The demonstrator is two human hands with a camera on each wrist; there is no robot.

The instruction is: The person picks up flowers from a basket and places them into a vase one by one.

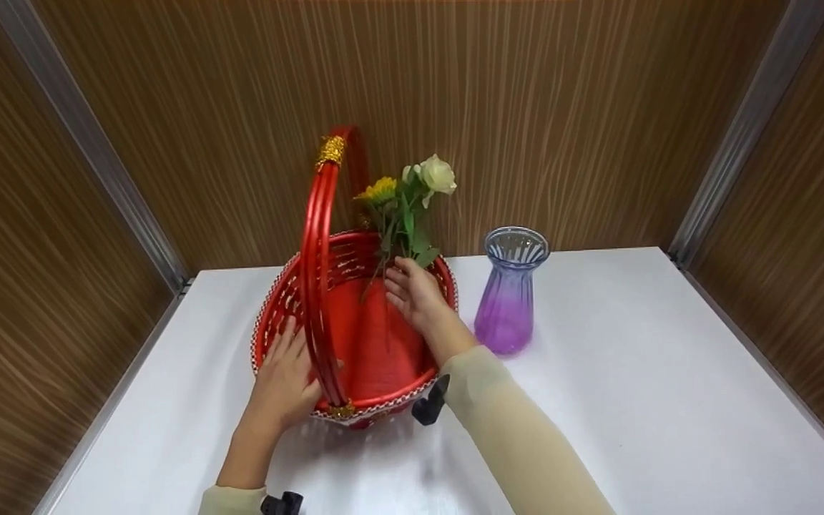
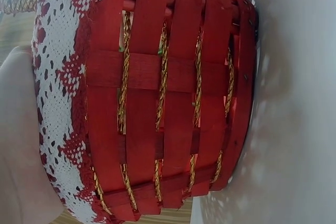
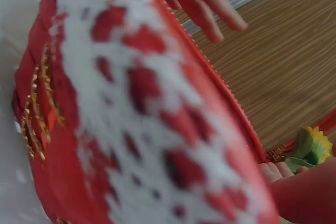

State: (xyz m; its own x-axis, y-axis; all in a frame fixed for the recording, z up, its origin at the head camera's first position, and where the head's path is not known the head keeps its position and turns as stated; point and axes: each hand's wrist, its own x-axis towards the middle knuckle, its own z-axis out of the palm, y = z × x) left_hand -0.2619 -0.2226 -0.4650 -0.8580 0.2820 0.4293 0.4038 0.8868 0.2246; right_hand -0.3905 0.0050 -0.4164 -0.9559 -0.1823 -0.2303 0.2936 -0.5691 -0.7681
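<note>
R hand (image 1: 418,295) pinching flwr stems (image 1: 388,237), blooms (image 1: 438,175) above; L hand (image 1: 285,379) spread at basket (image 1: 352,322).

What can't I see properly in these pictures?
Head view: part of the thin green flower stems, hidden by the right hand.
Left wrist view: part of the left hand, cut off by the left edge.
Right wrist view: white lace trim on the red woven basket, blurred.

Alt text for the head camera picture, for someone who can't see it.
A person's right hand holds a yellow flower and white rose over a red basket; the left hand is over its left side. A blue-purple vase stands to the right.
</note>
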